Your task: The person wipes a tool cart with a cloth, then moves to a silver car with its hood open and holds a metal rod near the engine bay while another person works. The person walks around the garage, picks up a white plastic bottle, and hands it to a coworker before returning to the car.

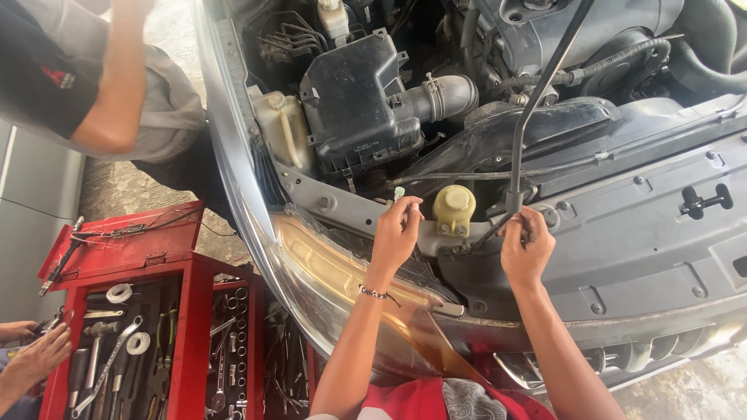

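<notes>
I look down into an open car engine bay. My left hand is raised at the front panel, its fingers pinched on a small pale green-tipped part next to a yellow reservoir cap. A beaded bracelet is on that wrist. My right hand is closed around the lower end of the dark hood prop rod, which rises steeply toward the top of the frame. A black air filter box with its intake hose sits behind my left hand.
A red tool chest with open trays of wrenches, sockets and tape rolls stands at lower left. Another person's arm reaches over the fender at upper left. A third person's hands are at the left edge. The amber headlight is below.
</notes>
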